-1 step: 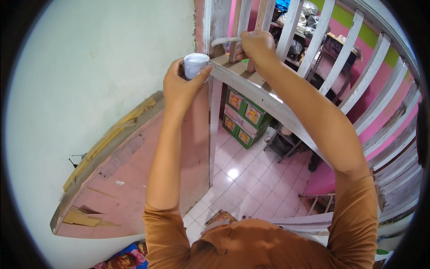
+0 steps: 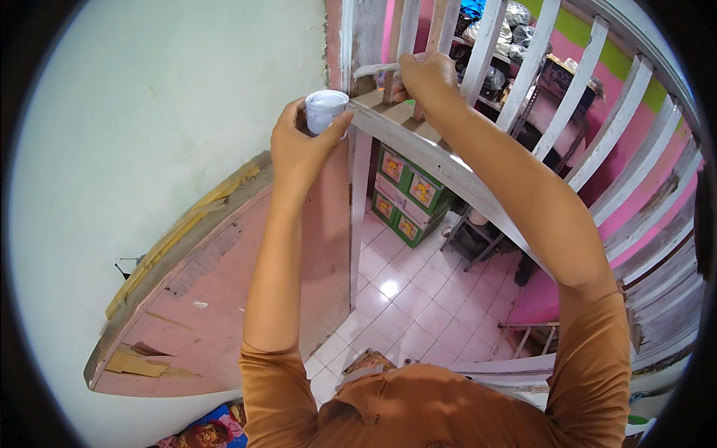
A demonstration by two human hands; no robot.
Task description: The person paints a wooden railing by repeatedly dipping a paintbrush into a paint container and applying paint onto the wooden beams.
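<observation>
My left hand point(image 2: 297, 142) is wrapped round a small white plastic cup point(image 2: 326, 118), thumb on its right side. The cup stands upright beside the door frame's corner, and whitish paint shows inside its rim. Higher and to the right, my right hand point(image 2: 429, 78) is closed on a slim paintbrush point(image 2: 376, 69) coated in white. Its tip points left, toward the frame post point(image 2: 367, 37), just above the crossbar point(image 2: 441, 168). I cannot tell whether the tip touches the wood. The fingers hide the rest of the brush.
Whitish wooden slats point(image 2: 538, 78) rise from the crossbar on the right. A pink door panel point(image 2: 261, 269) with a splintered top edge stands open at left, beside a pale wall point(image 2: 172, 112). Below are a green drawer cabinet point(image 2: 411, 196) and a tiled floor point(image 2: 411, 299).
</observation>
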